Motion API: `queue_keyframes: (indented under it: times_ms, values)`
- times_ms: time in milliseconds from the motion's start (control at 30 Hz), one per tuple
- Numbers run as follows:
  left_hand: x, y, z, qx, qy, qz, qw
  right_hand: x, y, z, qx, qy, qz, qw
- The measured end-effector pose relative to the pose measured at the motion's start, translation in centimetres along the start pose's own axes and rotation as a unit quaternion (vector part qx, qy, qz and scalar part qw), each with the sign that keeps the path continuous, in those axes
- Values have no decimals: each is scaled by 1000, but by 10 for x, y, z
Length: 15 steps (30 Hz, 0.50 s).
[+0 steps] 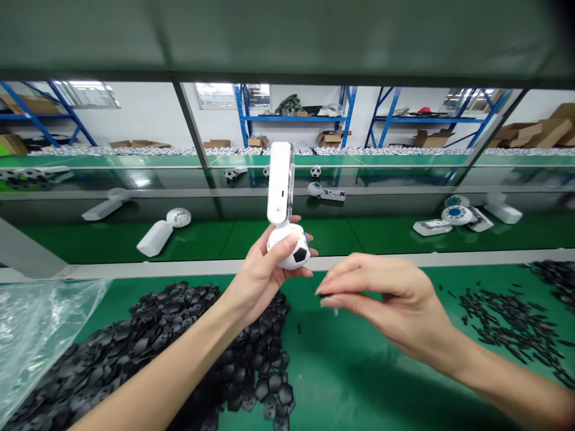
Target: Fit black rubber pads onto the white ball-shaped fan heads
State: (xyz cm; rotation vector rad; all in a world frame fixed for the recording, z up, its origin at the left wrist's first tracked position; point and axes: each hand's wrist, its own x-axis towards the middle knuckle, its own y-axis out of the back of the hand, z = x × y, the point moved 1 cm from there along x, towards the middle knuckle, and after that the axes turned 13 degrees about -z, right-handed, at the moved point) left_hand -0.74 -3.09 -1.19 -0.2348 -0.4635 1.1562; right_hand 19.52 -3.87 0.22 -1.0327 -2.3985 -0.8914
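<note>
My left hand (258,272) is shut around a white ball-shaped device (287,246) with black soccer-ball patches, and a tall white flat handle (279,182) rises from it. My right hand (386,299) hangs to the right of the ball, thumb and forefinger close together. A tiny pale thing (335,312) shows below those fingertips, too small to name. Beneath my left forearm lies a heap of black hexagonal pieces (263,365). Thin black strips (507,323) are scattered on the green belt (341,371) to the right.
A clear plastic bag (40,335) lies at the near left. Beyond a metal rail (287,261), a second green belt (287,236) carries white devices (155,237) and round parts (456,214). Blue shelving (291,118) and cardboard boxes (539,129) stand behind.
</note>
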Motion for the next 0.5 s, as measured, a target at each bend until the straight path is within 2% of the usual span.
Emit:
queue_keyframes:
  times_ms: [100,167,333,433,500]
  values:
    - [-1,-3,-6,17,-3,-19,1000,4,6,3,55,-58,45,996]
    - [-1,-3,-11,47,2,-21,999,8,10,7,120,-112,54,985]
    - [-3,5,-22,179,-27,-32,983,14,16,19,285,-236,51,928]
    - [-4,8,-20,241,-44,-42,969,13,17,24,325,-263,29,908]
    - [-5,9,-17,259,-46,-49,964,11,18,26,325,-257,8,910]
